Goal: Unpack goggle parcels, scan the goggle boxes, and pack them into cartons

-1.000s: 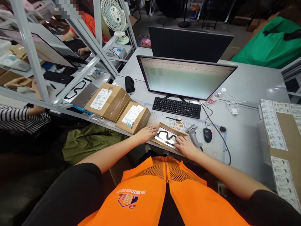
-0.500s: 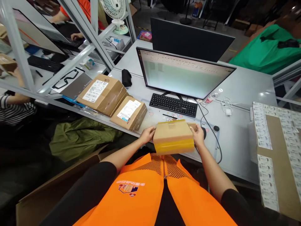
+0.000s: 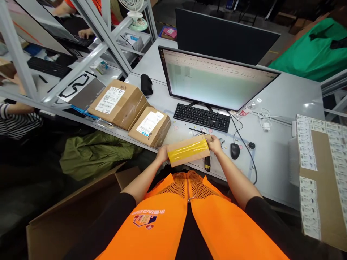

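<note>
Between my two hands is a small cardboard box (image 3: 173,161), tilted above the front edge of the desk, with a wide strip of yellow tape along the side facing me. My left hand (image 3: 162,154) grips its left end. At the right end, my right hand (image 3: 214,144) is closed on the box's upper corner. Below that hand, a black tool with yellow on it (image 3: 207,163) lies on the desk; its kind is unclear. To the left stand a larger taped carton (image 3: 127,108) and a smaller labelled carton (image 3: 159,135), side by side.
A keyboard (image 3: 202,117) sits before the monitor (image 3: 208,79), with a mouse (image 3: 234,151) and its cable to the right. A label-covered carton (image 3: 326,187) stands far right. An open carton (image 3: 81,202) is on the lower left. Another person's hand (image 3: 85,33) is beyond the metal frame.
The box has moved left and turned, so its yellow-taped side faces up more. Both hands shifted left with it. The mouse and the black-and-yellow tool are now uncovered.
</note>
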`<state>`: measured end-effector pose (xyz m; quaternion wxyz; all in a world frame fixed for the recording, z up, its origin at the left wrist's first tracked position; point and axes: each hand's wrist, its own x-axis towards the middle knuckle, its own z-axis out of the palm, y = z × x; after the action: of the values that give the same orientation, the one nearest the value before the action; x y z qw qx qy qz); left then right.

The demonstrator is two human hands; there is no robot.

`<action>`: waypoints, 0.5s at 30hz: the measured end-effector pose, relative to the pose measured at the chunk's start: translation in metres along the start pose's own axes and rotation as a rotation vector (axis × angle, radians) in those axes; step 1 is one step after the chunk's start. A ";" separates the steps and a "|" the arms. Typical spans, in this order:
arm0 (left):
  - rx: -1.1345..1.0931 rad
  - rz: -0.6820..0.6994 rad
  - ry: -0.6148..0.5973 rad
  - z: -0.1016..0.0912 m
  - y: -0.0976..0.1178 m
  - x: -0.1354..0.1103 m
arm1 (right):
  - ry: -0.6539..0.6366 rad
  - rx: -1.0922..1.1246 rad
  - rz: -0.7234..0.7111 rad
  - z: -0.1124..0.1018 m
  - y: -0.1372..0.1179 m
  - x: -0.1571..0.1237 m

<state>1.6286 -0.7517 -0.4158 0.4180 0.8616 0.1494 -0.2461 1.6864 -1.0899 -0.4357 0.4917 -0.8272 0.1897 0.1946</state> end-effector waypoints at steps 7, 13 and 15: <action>0.018 0.128 0.029 -0.025 0.039 -0.026 | 0.067 0.123 -0.066 -0.034 -0.015 -0.014; -0.013 0.698 0.151 -0.027 0.100 -0.081 | -0.128 0.428 0.109 -0.113 0.002 -0.116; 0.028 0.843 0.150 -0.016 0.122 -0.086 | -0.144 0.397 0.075 -0.145 0.013 -0.166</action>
<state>1.6178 -0.8173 -0.2812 0.4582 0.8685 -0.1892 0.0076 1.5585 -1.2043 -0.2967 0.6499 -0.6904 0.2193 0.2299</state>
